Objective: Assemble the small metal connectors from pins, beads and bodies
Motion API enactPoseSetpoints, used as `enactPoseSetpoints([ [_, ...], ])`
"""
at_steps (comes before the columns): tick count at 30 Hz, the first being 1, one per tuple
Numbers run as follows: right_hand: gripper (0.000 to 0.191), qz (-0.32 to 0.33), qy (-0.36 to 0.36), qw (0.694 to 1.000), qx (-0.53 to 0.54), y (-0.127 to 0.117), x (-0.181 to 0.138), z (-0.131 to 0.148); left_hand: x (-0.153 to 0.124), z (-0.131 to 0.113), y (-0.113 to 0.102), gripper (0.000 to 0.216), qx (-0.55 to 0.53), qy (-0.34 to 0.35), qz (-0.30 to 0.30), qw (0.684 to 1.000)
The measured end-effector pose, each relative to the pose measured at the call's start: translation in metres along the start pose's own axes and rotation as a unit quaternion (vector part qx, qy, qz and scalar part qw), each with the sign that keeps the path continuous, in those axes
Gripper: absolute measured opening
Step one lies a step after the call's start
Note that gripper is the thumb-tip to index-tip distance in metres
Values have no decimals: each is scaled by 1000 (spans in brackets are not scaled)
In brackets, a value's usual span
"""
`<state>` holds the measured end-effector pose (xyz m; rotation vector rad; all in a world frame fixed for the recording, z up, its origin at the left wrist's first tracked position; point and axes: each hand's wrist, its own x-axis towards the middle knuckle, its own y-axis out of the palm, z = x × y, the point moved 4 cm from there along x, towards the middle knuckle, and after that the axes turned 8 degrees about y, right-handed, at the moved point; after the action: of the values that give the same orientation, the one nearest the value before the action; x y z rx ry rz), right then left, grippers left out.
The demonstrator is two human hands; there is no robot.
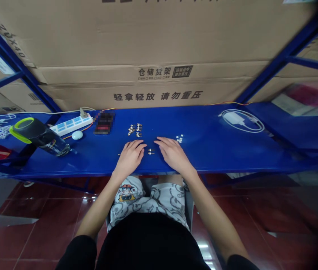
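Note:
My left hand [132, 154] rests palm down on the blue shelf [204, 131], fingers stretched out, with nothing visible in it. Opposite lies my right hand [172, 150], also palm down with its fingers extended and slightly apart. In the gap between them are two small gold-coloured pins with white collars [151, 151], too small to name more exactly. Several similar white-and-gold pieces [138, 129] are grouped beyond my left hand. Just past my right hand sit several tiny white pieces [179, 139]. A small gold-coloured bit [119, 154] shows at the left hand's outer side.
A dark bottle with a lime-green loop [39, 137] lies at the left, near a power strip [73, 125] and a pale rounded object [77, 135]. A pixelated dark item [104, 123] is behind. White charger and coiled cable [240, 120] lie right. Cardboard boxes [159, 45] stand behind.

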<state>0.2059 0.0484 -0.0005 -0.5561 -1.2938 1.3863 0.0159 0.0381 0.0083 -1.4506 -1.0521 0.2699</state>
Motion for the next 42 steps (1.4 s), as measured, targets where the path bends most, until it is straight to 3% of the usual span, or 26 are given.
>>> enactPoseSetpoints([
  [42, 46, 13, 0, 1000, -16, 4, -1, -1, -1, 2, 2, 33, 12, 0, 7, 1000],
])
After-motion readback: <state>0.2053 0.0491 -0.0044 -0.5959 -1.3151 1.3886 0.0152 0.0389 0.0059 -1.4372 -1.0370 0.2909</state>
